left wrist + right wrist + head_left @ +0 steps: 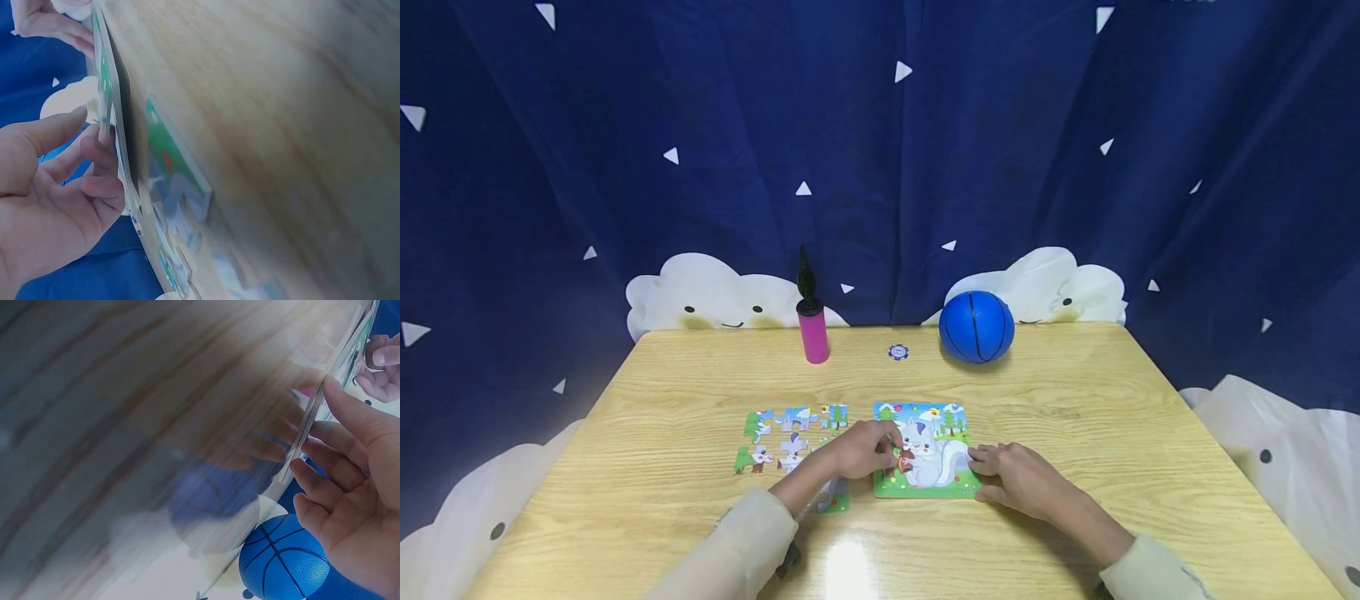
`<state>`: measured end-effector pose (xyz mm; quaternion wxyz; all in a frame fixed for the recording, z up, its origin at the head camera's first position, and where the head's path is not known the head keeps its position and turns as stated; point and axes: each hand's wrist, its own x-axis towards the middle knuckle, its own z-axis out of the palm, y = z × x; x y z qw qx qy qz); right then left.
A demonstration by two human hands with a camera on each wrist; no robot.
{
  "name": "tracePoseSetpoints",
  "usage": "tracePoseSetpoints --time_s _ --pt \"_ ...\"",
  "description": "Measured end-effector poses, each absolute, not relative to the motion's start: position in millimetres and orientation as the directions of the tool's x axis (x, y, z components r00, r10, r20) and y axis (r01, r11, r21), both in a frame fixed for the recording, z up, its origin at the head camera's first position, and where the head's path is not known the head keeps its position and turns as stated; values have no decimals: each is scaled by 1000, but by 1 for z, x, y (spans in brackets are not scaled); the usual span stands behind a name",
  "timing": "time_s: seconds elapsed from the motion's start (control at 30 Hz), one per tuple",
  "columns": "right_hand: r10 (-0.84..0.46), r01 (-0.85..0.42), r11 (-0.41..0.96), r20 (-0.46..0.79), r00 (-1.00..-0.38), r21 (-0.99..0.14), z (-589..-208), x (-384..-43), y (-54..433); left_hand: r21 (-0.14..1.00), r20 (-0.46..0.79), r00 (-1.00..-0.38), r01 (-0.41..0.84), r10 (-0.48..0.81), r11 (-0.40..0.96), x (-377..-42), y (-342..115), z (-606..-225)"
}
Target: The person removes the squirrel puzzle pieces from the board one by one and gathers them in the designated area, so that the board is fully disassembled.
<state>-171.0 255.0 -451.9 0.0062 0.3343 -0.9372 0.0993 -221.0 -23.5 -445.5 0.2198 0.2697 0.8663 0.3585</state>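
A squirrel-picture puzzle board [925,479] lies flat near the middle of the wooden table. My left hand [861,450] reaches over its left edge, thumb and index finger bent toward each other at a puzzle piece [105,122] that overlaps the index finger in the left wrist view. At the board's right edge my right hand [1018,479] rests its fingertips, with the thumb by the lower corner. Several loose puzzle pieces [792,450] lie left of the board, some hidden under my left forearm.
At the back stand a pink hand pump [815,337] with a black nozzle and a blue ball [976,327] with black lines. Between them lies a round blue-and-white chip [898,352]. A dark blue curtain [865,125] hangs behind the table [670,517].
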Motion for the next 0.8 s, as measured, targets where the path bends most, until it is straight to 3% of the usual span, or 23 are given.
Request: tracePoseSetpoints --time_s 0.8 --pt "-620 -620 761 65 -782 -192 -452 -170 255 767 -91 -769 351 632 538 -222 -22 -439"
